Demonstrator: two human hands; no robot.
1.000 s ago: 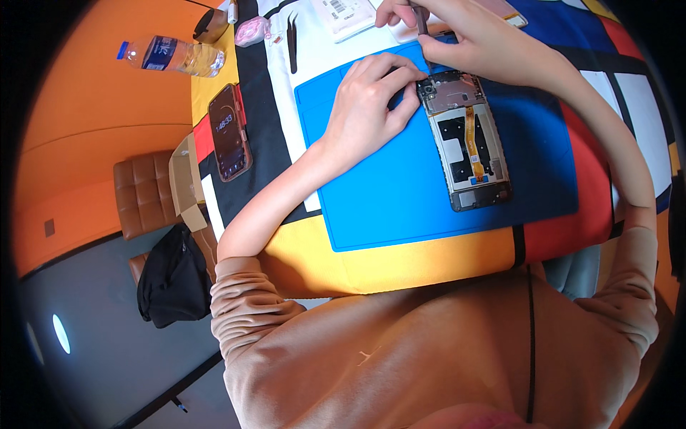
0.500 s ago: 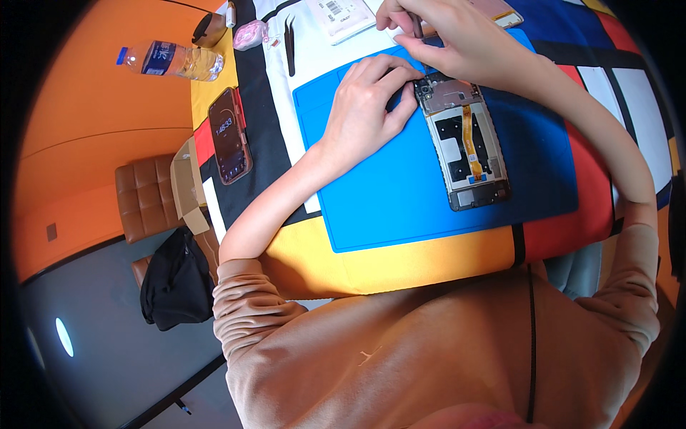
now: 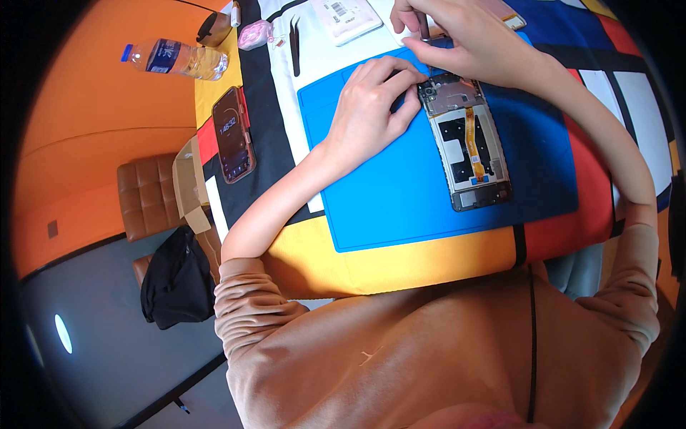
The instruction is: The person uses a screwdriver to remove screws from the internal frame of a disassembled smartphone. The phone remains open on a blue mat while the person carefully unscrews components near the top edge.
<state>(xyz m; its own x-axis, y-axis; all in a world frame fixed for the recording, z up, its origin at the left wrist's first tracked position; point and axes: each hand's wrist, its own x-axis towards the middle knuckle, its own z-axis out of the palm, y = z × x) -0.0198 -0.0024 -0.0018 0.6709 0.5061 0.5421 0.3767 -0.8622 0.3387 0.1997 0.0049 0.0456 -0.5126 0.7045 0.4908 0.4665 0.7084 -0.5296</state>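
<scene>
An opened smartphone (image 3: pixel 471 143) lies on the blue work mat (image 3: pixel 386 204), its back off and its inside showing. A yellow-orange ribbon cable runs down its middle, below a grey metal plate. My left hand (image 3: pixel 371 104) rests on the mat with curled fingers, thumb and fingertips at the phone's upper left corner. Above the phone's top end, my right hand (image 3: pixel 464 39) pinches a slim dark screwdriver (image 3: pixel 424 28), held roughly upright. Its tip is hidden behind my fingers.
Black tweezers (image 3: pixel 295 50), a pink round case (image 3: pixel 255 34) and a white labelled box (image 3: pixel 346 20) lie beyond the mat. Left of it are a lit phone (image 3: pixel 234 136) and a water bottle (image 3: pixel 175 58) on its side. A flat panel (image 3: pixel 509 13) is at the far right.
The right hand has shifted slightly and its fingers have opened a little around the screwdriver. The left hand stays at the phone's corner. The whole view has moved slightly.
</scene>
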